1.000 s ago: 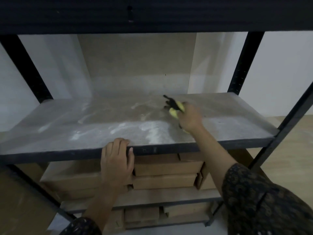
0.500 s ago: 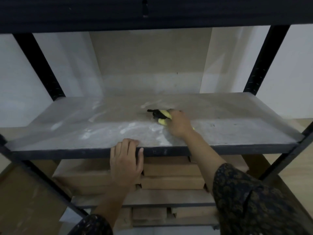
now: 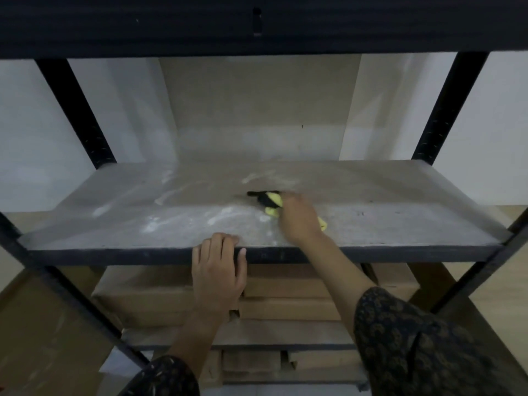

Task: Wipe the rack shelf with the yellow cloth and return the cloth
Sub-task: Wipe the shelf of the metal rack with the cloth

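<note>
The grey rack shelf [image 3: 400, 224] runs across the middle of the view, with pale dust smears over its left and centre. My right hand [image 3: 300, 218] presses a bunched yellow cloth [image 3: 273, 199] with a black part onto the shelf near its middle. Most of the cloth is hidden under the hand; a yellow corner shows at the wrist. My left hand [image 3: 218, 277] grips the shelf's dark front edge, fingers curled over the top.
Black metal uprights [image 3: 77, 110] stand at both sides, and a dark upper shelf [image 3: 257, 24] hangs overhead. Brown cardboard boxes [image 3: 285, 295] are stacked on the lower shelf. A white wall stands behind the rack.
My right hand has slid the cloth leftward and toward me across the shelf, then held near the centre. My left hand stays on the front edge. The camera has shifted a little.
</note>
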`<state>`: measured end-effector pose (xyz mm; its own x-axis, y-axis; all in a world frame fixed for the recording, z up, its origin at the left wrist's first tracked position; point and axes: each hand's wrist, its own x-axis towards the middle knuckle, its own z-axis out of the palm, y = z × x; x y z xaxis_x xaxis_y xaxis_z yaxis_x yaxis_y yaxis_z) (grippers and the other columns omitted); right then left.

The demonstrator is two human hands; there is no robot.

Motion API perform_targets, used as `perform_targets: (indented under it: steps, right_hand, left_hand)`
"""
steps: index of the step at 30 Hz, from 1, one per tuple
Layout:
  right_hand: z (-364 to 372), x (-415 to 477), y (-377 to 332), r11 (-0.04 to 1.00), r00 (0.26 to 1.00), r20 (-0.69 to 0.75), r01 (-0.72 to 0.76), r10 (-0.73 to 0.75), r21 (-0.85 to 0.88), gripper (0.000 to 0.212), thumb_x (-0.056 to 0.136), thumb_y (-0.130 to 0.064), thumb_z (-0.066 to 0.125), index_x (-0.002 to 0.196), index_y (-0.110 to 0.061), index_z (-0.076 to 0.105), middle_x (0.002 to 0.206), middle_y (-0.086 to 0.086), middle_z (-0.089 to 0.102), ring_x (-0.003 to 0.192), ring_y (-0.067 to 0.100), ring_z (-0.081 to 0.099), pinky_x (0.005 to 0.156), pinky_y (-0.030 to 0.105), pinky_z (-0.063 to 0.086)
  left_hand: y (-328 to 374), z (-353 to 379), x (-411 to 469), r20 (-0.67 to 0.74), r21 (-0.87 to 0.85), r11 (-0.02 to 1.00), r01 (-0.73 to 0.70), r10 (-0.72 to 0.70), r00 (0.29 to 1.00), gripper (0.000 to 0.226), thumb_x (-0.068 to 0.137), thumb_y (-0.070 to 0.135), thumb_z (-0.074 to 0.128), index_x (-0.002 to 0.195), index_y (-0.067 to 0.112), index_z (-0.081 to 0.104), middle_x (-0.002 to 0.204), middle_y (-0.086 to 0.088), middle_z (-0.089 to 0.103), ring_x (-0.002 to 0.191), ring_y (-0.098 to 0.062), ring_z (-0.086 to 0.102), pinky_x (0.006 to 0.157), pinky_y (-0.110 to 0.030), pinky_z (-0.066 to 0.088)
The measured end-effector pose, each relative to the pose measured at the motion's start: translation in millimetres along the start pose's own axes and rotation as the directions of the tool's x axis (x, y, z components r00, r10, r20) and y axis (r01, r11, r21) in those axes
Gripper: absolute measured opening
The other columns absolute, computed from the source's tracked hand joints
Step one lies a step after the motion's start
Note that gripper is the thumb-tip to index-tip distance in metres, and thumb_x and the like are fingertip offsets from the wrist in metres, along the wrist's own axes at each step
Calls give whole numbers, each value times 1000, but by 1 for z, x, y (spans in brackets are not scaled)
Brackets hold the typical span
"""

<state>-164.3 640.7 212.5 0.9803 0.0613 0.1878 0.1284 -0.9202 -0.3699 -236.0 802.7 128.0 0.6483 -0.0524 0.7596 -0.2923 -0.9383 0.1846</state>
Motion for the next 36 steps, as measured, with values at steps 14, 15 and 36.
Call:
perform_targets:
  steps: [14, 15, 36]
  right_hand:
    - [-14, -39, 15, 978, 974, -108, -206, 201, -36, 29, 93, -2, 44, 122, 1, 50, 124, 21, 55, 116, 36, 47, 93, 40, 40]
    - [-9, -45, 2, 990, 985, -96, -142, 141, -8, 30, 93, -2, 45, 122, -1, 50, 122, 21, 55, 115, 36, 47, 91, 40, 40]
    - [-16, -83, -5, 932, 973, -120, -148, 197, 331, 23, 96, -12, 50, 118, -6, 54, 104, 8, 61, 87, 25, 57, 63, 34, 46]
  left_hand:
    - [-5, -16, -1, 108, -120, 993, -10, 23, 994, 23, 93, 22, 45, 105, 12, 61, 101, -3, 58, 91, -19, 51, 82, -30, 40]
    - [-6, -17, -1, 117, -135, 991, -11, 27, 993, 23, 92, 21, 45, 106, 11, 61, 102, -3, 58, 92, -19, 51, 83, -30, 41]
    - [-8, -28, -5, 208, -259, 965, 50, 5, 978, 26, 88, 7, 53, 113, 11, 57, 110, -2, 58, 104, -18, 52, 94, -32, 44]
